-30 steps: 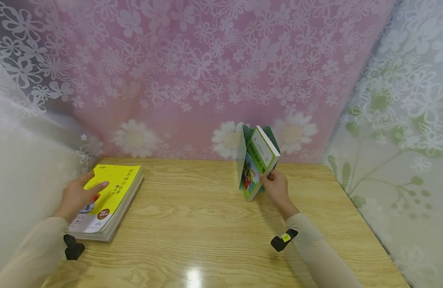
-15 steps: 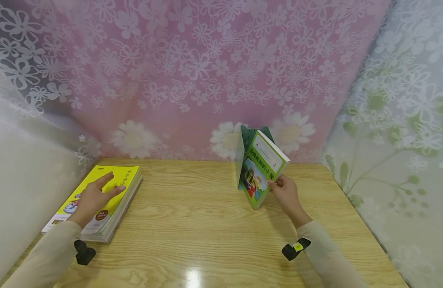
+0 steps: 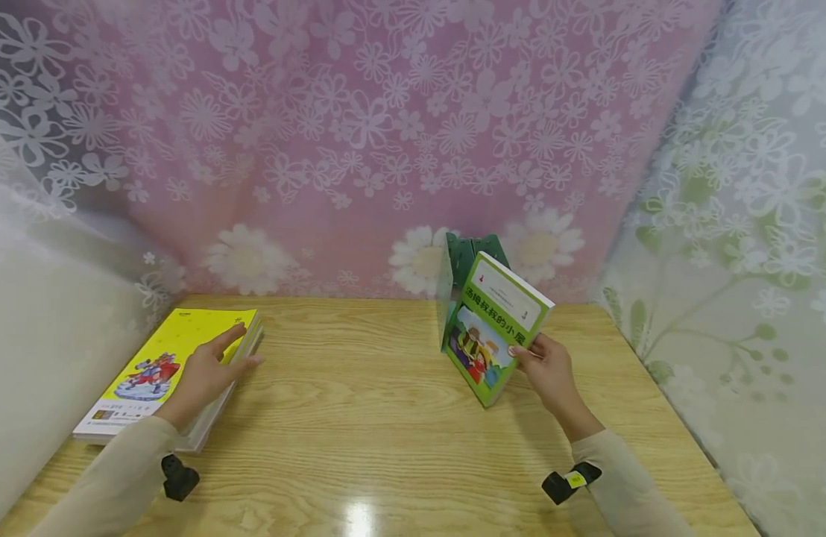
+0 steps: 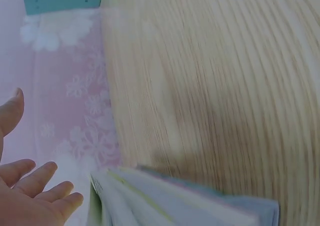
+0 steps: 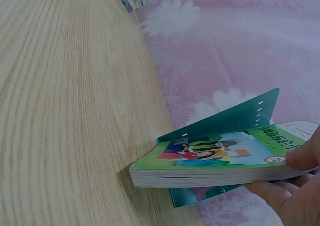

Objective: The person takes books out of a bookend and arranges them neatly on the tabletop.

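My right hand (image 3: 552, 377) pinches a green paperback book (image 3: 490, 328) by its right edge, thumb on the cover and fingers behind. The book is tilted in front of a green metal bookend (image 3: 463, 253); whether its lower corner touches the table cannot be told. In the right wrist view, the bookend (image 5: 235, 113) stands behind the book (image 5: 215, 151). My left hand (image 3: 205, 380) is spread above the right side of a stack of books topped by a yellow one (image 3: 191, 335). In the left wrist view, that hand (image 4: 35, 196) holds nothing, beside the books' page edges (image 4: 175, 201).
A wooden table (image 3: 346, 373) carries everything. Behind it hangs a pink flowered curtain (image 3: 346, 149), with a pale flowered sheet (image 3: 755, 261) at the right and a whitish one (image 3: 44, 283) at the left. Black wrist cameras sit on both sleeves.
My right hand has drawn the green book rightward and toward me, turning more of its cover into view. My left hand has moved right across the yellow book, fingers still spread.
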`<state>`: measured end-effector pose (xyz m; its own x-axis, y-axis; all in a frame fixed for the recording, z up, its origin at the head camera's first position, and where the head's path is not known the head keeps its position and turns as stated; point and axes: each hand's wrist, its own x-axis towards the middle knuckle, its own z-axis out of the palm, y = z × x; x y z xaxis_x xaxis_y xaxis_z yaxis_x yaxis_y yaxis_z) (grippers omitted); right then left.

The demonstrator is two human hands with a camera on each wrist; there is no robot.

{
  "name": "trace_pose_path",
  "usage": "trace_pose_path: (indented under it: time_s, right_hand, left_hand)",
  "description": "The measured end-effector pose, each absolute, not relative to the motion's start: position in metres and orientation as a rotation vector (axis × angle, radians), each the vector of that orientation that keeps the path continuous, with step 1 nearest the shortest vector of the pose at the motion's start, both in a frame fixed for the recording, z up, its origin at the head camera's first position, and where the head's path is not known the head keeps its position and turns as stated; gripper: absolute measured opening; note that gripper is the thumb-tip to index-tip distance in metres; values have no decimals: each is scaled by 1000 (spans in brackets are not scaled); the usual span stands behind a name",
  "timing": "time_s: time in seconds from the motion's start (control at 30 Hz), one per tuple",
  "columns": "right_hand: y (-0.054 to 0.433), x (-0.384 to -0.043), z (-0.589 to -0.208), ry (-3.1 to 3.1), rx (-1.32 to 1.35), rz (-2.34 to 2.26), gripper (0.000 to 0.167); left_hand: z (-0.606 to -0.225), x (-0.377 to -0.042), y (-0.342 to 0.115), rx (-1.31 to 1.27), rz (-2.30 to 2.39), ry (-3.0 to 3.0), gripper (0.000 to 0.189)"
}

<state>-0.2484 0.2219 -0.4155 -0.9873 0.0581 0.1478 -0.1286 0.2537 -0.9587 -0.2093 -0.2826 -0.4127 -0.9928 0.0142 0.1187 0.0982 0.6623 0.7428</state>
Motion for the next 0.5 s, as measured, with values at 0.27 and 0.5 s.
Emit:
trace_pose_path:
  time_s: [0.27,0.5]
  right_hand:
    - [235,-232,-414,-2389,146,1799,40]
    - [241,-223,-412,-2388,251,1833,41]
  left_hand:
    - [-422,-207,-261,-182,-1351,-2708,77]
    - [-430,-206,-244,-283,-1439,-2662,77]
